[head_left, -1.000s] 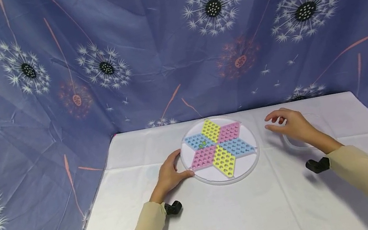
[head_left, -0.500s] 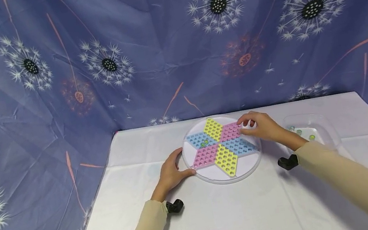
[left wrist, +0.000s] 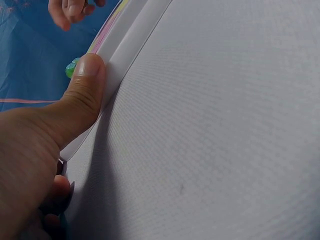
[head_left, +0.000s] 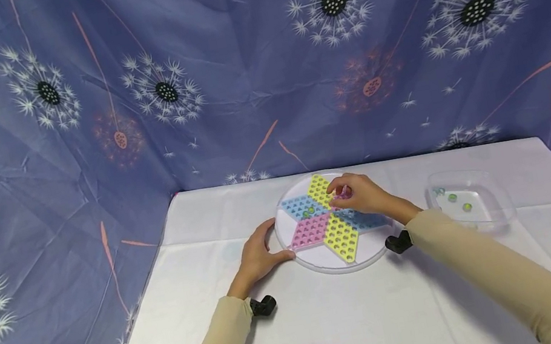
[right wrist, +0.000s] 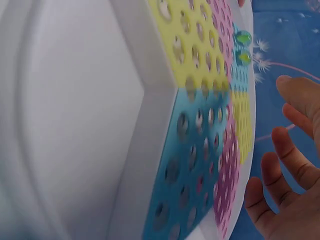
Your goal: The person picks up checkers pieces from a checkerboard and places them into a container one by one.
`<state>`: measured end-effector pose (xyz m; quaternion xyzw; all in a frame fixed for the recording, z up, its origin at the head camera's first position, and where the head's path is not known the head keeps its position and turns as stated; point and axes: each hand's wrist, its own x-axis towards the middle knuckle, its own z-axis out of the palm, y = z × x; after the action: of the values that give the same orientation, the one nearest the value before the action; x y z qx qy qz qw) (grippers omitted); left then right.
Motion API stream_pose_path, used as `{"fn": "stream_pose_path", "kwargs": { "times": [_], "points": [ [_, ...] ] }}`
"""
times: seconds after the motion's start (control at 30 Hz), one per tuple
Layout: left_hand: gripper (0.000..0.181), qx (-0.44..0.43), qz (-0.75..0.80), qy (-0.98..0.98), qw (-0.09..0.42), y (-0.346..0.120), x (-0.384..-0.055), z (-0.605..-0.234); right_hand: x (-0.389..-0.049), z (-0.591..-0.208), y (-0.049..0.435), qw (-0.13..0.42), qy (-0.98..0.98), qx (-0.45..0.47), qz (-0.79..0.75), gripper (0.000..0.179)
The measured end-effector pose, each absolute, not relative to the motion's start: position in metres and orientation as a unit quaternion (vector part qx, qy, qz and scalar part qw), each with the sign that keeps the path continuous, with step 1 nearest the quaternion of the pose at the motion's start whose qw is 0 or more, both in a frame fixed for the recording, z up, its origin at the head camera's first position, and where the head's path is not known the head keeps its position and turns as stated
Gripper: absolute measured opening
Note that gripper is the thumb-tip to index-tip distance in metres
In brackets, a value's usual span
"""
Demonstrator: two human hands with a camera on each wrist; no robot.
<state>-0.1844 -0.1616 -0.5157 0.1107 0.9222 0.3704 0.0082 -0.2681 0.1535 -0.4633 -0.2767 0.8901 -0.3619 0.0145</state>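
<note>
A round white Chinese checkers board [head_left: 318,256] lies on the table, its star in yellow, pink and blue. My left hand [head_left: 259,258] holds its left rim, thumb against the edge in the left wrist view; its other fingers are partly hidden there. Two green marbles [right wrist: 243,37] sit in the far-left blue section. Over the far-right pink section, my right hand [head_left: 359,194] hovers with bent fingers, thumb and index tips near each other. In the right wrist view no object shows between these fingers [right wrist: 295,95]; a small one could be hidden.
A clear plastic box [head_left: 503,205] stands on the table to the right, with several green marbles [head_left: 467,206] in it. White cloth [head_left: 305,339] covers the table. A blue dandelion-print curtain [head_left: 235,68] hangs behind and at the left.
My right hand has moved left from over the clear box to above the board, uncovering the box and its marbles. The left hand stays on the board's rim.
</note>
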Motion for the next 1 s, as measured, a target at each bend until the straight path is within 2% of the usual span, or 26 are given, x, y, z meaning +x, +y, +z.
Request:
{"fn": "stream_pose_path", "kwargs": {
  "times": [0.2, 0.43, 1.0],
  "points": [
    [0.099, 0.111, 0.372, 0.922, 0.009, -0.161, -0.184, -0.513, -0.272, -0.466, 0.139, 0.020, 0.882, -0.297, -0.366, 0.030],
    [0.099, 0.109, 0.370, 0.923, 0.012, -0.161, -0.185, -0.514, -0.274, -0.471, 0.131, 0.076, 0.889, -0.280, -0.355, 0.033],
    [0.098, 0.116, 0.372, 0.921, 0.007, -0.163, -0.186, -0.516, -0.277, -0.476, 0.115, 0.086, 0.888, -0.316, -0.322, 0.027]
  ]
}}
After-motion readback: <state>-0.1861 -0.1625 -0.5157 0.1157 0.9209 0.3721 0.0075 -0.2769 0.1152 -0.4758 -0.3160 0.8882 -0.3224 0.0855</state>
